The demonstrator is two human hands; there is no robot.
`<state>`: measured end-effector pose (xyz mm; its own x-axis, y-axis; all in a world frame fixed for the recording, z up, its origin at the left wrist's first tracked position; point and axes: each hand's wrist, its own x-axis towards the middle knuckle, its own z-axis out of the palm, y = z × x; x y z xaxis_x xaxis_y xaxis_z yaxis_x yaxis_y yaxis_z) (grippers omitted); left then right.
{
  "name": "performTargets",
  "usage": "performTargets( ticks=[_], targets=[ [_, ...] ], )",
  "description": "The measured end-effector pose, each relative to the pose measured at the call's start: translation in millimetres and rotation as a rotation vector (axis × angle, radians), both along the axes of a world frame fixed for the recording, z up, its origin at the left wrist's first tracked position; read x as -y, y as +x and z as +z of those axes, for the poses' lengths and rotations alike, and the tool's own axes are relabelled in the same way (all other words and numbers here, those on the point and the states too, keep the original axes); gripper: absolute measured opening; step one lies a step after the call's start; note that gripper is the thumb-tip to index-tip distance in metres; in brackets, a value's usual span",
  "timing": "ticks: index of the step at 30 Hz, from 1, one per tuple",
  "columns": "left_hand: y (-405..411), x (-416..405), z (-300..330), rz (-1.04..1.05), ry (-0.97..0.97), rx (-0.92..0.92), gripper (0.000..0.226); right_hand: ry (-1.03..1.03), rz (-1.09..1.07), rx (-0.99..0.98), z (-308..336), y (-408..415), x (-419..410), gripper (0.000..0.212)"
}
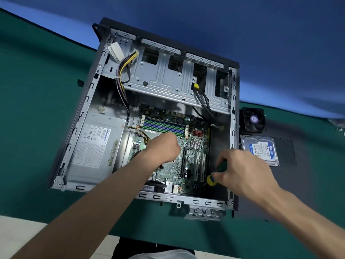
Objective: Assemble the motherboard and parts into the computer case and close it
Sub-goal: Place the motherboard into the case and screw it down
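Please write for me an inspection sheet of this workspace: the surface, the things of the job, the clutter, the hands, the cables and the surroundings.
Surface: table under green cover.
Job's things: open computer case lying flat; motherboard inside; power supply in the case's left part; hard drive and fan outside, right of the case.
Clutter: nothing seen.
Hands: left hand over the motherboard, fingers curled, contents hidden; right hand grips a screwdriver with its tip down at the board's near right corner.
Cables: yellow-black bundle from the upper left; black cables from the drive cage.
Surroundings: blue backdrop.
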<state>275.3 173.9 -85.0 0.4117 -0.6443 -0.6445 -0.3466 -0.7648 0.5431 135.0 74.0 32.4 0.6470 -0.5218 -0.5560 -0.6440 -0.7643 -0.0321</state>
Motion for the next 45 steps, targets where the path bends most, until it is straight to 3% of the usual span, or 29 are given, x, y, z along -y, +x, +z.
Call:
performTargets(
  ticks=[28, 32, 34, 36, 38, 42, 45],
  targets=[
    [0, 0, 3, 0.015, -0.004, 0.006, 0.022, -0.002, 0.005, -0.019, 3, 0, -2, 0.019],
    [0, 1, 1, 0.006, -0.003, 0.014, 0.017, 0.132, 0.031, -0.071, 10, 6, -2, 0.037],
    [0, 0, 2, 0.01, -0.002, 0.013, 0.017, 0.185, 0.057, -0.077, 13, 10, -2, 0.032],
    [1, 0, 3, 0.02, 0.001, 0.011, 0.021, 0.074, 0.157, -0.056, 13, 10, -4, 0.027],
    [1, 0, 3, 0.034, 0.002, 0.005, 0.025, -0.039, 0.213, -0.08, 14, 9, -9, 0.038],
    [0, 0, 2, 0.028, 0.004, -0.002, 0.025, 0.065, 0.237, -0.128, 18, 4, -11, 0.026],
    [-1, 0, 3, 0.009, 0.011, -0.008, 0.018, -0.027, 0.306, -0.098, 17, 4, -14, 0.022]
  ],
)
